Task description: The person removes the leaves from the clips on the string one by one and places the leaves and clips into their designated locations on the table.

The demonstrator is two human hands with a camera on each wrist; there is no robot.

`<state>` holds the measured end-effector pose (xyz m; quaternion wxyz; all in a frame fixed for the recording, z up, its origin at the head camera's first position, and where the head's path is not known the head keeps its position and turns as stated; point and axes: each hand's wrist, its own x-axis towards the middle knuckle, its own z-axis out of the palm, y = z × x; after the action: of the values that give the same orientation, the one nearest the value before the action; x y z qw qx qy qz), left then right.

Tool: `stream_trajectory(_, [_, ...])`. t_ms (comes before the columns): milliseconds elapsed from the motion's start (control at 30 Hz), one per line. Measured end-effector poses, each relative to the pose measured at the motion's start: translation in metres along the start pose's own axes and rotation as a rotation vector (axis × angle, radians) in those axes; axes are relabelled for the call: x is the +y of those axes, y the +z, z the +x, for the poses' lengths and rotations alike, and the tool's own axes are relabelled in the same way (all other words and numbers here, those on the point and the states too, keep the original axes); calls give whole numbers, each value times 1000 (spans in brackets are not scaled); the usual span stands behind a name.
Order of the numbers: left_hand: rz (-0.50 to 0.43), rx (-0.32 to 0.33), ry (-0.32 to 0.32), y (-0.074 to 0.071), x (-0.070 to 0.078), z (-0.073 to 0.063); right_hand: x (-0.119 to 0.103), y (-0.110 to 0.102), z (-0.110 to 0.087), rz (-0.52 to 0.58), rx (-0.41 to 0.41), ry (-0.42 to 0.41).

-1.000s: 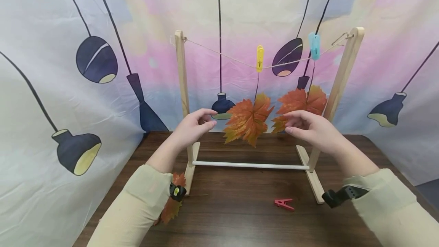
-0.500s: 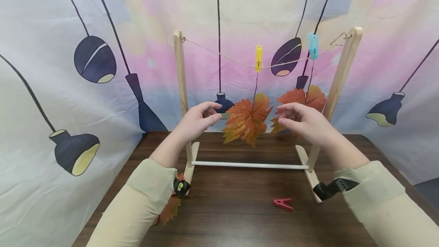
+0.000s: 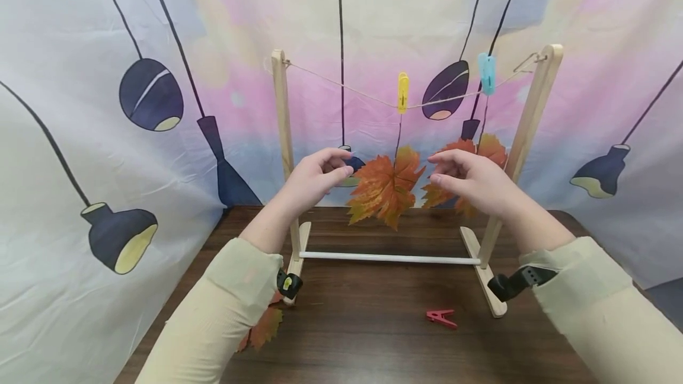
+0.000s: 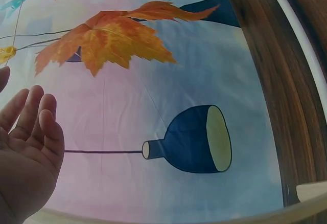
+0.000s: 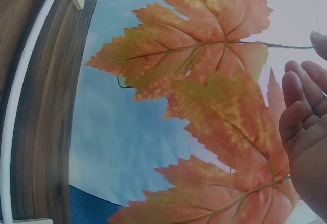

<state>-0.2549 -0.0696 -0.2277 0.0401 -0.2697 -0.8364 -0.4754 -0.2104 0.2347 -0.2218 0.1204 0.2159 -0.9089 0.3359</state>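
An orange maple leaf hangs by its stem from a yellow clothespin on a string. To its right, a second maple leaf hangs from a blue clothespin, partly hidden by my right hand. My left hand hovers left of the middle leaf, its fingers loosely bent and holding nothing. Between the two leaves are the fingertips of my right hand, likewise holding nothing. In the right wrist view both leaves show beside that hand, the nearer leaf overlapping the other.
The string runs between the posts of a wooden stand, joined below by a white rod. A red clothespin lies on the brown table. Another leaf lies at the left, partly under my left sleeve. A printed cloth forms the backdrop.
Both hands have risen somewhat. My left hand has moved right toward the middle leaf, and my right hand has moved left. The hanging leaves and clothespins stay in place.
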Motion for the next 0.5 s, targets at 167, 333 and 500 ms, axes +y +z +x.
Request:
stream_trajectory(167, [-57,24,17,7,8,6,-5,-3,6,1,8,25])
stream_trajectory(333, [-87,57,24,16,15,13,-9,-7,12,19,25,37])
stream_trajectory(500, [-105,84,24,20,20,20,-12,-11,17,28,35,42])
